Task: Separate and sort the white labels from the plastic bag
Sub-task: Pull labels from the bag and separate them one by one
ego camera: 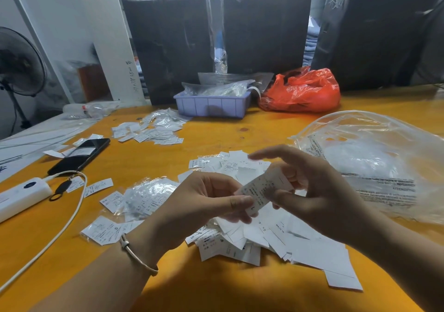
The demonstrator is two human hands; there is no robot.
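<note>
Label in hand: one white label (260,192), printed, an "L" near its lower end, held tilted above the table between both hands.
Loose heap: a large heap of white labels (262,237) lies directly under and just beyond the fingers, unsorted by the look of it, some face down, a few showing "S" or "MADE IN".
Sorted lots: a small sleeved lot (144,197) just left of the left fingers; a farther pile (150,131) well beyond them, toward the tray. Which size each holds I cannot tell.
Plastic bag: the clear bag (374,162) lies to the right of the right fingers, slack, with something pale still inside.
Progress: I judge it partway. Some labels are out and grouped, but the heap is big and the bag does not look emptied.
Left hand: left hand (204,203) palm half up, fingers curled, thumb and forefinger pinching the label's lower end; a bangle (138,255) on the wrist.
Right hand: right hand (310,184) over the upper end, thumb beneath it and middle fingers curled onto it, index finger lifted straight and free.
Table: orange table (168,295) carries everything.
Farther out: a phone (80,154), white power bank (22,195) and cable (57,235) left of the fingers; a lilac tray (212,105) and red bag (302,92) beyond; black wrapped bales (266,28) behind those.
</note>
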